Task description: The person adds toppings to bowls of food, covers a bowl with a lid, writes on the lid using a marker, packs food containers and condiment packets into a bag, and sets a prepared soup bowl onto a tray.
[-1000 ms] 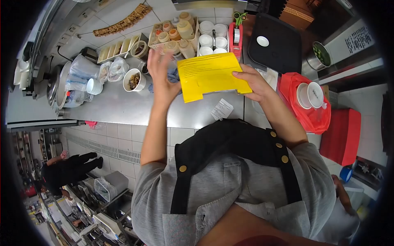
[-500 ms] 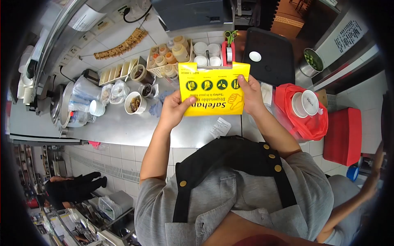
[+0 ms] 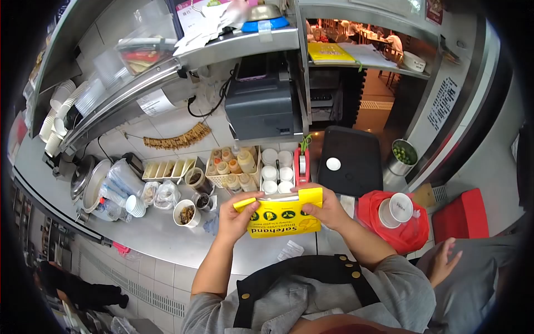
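A yellow packet (image 3: pixel 283 222) printed "Safehand" upside down is held up over the steel counter, its top edge folded and a whitish strip showing there. My left hand (image 3: pixel 238 216) grips its left end, with the thumb on the front. At the other end my right hand (image 3: pixel 327 210) pinches the packet, thumb in front and fingers behind. Beyond it are a tray of white lidded tubs (image 3: pixel 269 173) and a red tape dispenser (image 3: pixel 302 167). A paper slip (image 3: pixel 290 250) lies on the counter just below the packet.
Squeeze bottles (image 3: pixel 233 164) fill a basket at the back. A bowl of food (image 3: pixel 187 214) stands left of my hands. To the right are a black tray (image 3: pixel 351 158), stacked white tubs (image 3: pixel 396 210) on a red bag (image 3: pixel 367 206) and another person's hand (image 3: pixel 445 261).
The packet has turned from its plain-text side to its logo side, and its top edge is now folded. Both hands now hold it. The view has tilted up, showing the shelf and printer.
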`<state>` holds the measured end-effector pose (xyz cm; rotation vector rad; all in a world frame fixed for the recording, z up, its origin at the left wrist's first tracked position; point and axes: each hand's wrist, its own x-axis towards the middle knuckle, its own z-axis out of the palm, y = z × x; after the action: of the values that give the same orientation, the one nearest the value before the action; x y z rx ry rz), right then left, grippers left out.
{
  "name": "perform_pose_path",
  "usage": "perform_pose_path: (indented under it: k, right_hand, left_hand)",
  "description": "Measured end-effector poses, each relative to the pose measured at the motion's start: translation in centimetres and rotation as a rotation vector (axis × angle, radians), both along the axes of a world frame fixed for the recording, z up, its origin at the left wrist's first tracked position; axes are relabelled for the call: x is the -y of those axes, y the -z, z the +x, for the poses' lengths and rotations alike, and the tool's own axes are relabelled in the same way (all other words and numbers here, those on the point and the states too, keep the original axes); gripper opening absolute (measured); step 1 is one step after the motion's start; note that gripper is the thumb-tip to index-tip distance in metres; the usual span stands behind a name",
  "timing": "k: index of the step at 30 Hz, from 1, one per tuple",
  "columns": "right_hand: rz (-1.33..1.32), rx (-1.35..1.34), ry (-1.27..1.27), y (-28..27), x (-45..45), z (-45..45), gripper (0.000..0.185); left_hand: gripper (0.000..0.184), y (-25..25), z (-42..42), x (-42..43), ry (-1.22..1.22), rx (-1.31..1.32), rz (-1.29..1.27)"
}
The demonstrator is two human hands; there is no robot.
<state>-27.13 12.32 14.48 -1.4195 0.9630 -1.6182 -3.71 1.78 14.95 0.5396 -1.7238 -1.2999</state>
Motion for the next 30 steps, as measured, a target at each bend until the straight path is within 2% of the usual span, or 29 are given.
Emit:
perform_pose_path:
  k: [1,3,4,5,7,8,9,10,11,13,14,16,18,20,21,23,27,30]
  right_hand:
    - [-0.011,-0.008,-0.001,-1.3,-0.2,-0.5,0.029]
    - [0.109,-0.248,-0.117,-3.0,-1.0,-1.7,0.027]
    - [0.004,-0.464,-0.129,-5.0,-1.2,-2.5,0.024]
    - [0.030,-0.408,-0.044,-6.8,-1.8,-3.1,0.023]
    - [0.004,-0.224,0.139,-10.8,-2.9,-5.4,0.018]
    - [-0.337,-0.069,0.316,-11.9,-2.0,-7.1,0.019]
    - [-0.533,0.023,0.496,-16.2,-1.3,-7.2,0.024]
    - [-0.661,0.109,0.597,-20.9,-1.4,-6.1,0.028]
    - [-0.741,0.182,0.600,-24.1,-1.0,-6.8,0.028]
    - [-0.906,0.098,0.637,-30.0,1.9,-9.8,0.030]
    - [-0.874,0.092,0.656,-33.4,3.2,-10.6,0.027]
    - [-0.846,0.005,0.735,-38.8,7.5,-13.1,0.024]
    - [-0.642,0.056,0.685,-42.6,10.9,-11.5,0.018]
    - [-0.618,-0.034,0.778,-44.3,14.6,-11.2,0.019]
    - [-0.570,-0.231,0.930,-44.8,16.1,-11.3,0.023]
    - [-0.638,-0.417,1.213,-45.1,19.8,-11.0,0.029]
    - [-0.749,-0.473,1.294,-46.6,22.9,-9.8,0.033]
    - [-0.767,-0.586,1.328,-47.9,21.9,-9.1,0.034]
  left_hand:
    - [0.033,-0.4,0.0,0.0,-0.001,-0.008,-0.011]
    - [0.025,-1.7,0.6,-0.6,0.087,-0.122,-0.153]
    - [0.047,-2.5,0.5,-1.1,0.234,-0.236,-0.015]
    - [0.047,-3.9,0.6,-1.7,0.240,-0.238,-0.023]
    - [0.076,-6.5,0.8,-2.6,0.281,-0.465,0.068]
    - [0.085,-6.5,1.7,-2.2,0.253,-0.398,0.024]
    - [0.094,-6.2,2.9,-1.8,0.222,-0.330,-0.018]
    - [0.077,-5.3,3.7,-1.4,0.233,-0.368,0.015]
    - [0.077,-4.5,4.1,-1.4,0.230,-0.373,0.008]
    - [0.063,-2.9,5.0,-1.9,0.208,-0.223,0.093]
    - [0.054,-2.2,5.2,-2.3,0.239,-0.252,0.153]
    - [0.055,-0.7,5.7,-3.1,0.209,-0.207,0.170]
    - [0.053,0.4,6.5,-3.7,0.171,-0.153,0.207]
    - [0.049,1.7,7.7,-3.9,0.175,-0.167,0.246]
    - [0.045,2.2,8.3,-4.1,0.182,-0.176,0.286]
    - [0.042,2.9,9.0,-4.6,0.154,-0.183,0.308]
    - [0.038,4.5,10.2,-5.2,0.089,-0.137,0.356]
    - [0.036,5.7,11.0,-5.7,0.043,-0.127,0.401]
